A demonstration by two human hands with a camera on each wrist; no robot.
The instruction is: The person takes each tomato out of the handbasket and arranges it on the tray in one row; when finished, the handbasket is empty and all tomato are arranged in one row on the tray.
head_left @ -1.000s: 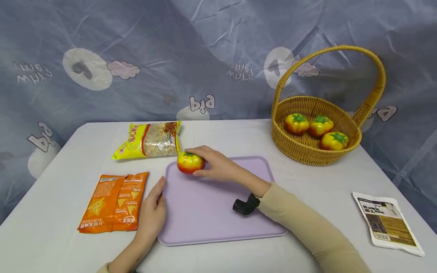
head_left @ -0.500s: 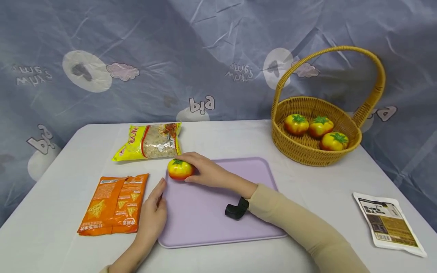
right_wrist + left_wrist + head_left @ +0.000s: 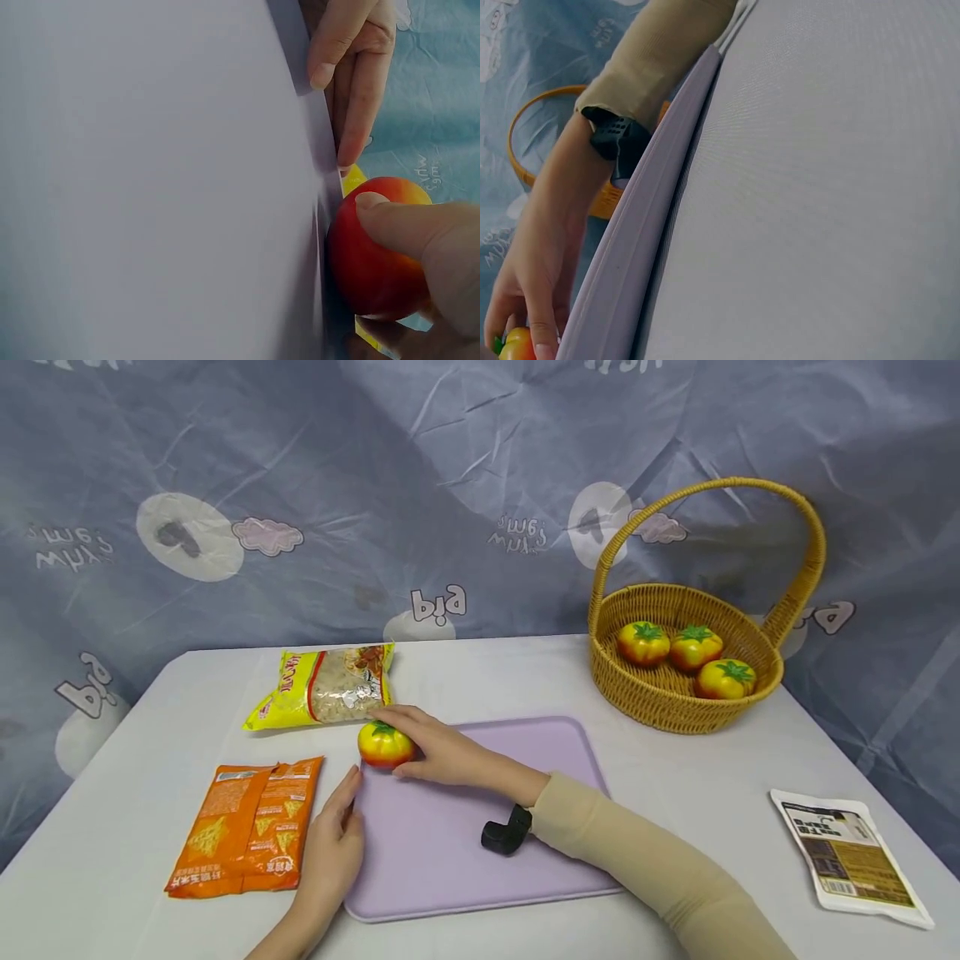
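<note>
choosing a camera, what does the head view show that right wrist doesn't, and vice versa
Only the head view: the basket with three tomatoes, the orange bag and the white pouch.
Only the right wrist view: a close look at the right thumbnail on the red side of the held tomato.
Both: that tomato, left hand, right hand and tray.

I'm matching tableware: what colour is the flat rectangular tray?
The rectangular tray is pale purple, clearest in the head view.

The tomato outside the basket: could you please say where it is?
In the head view, the tomato is left of centre, held by the right hand at the far left corner of the tray.
</note>
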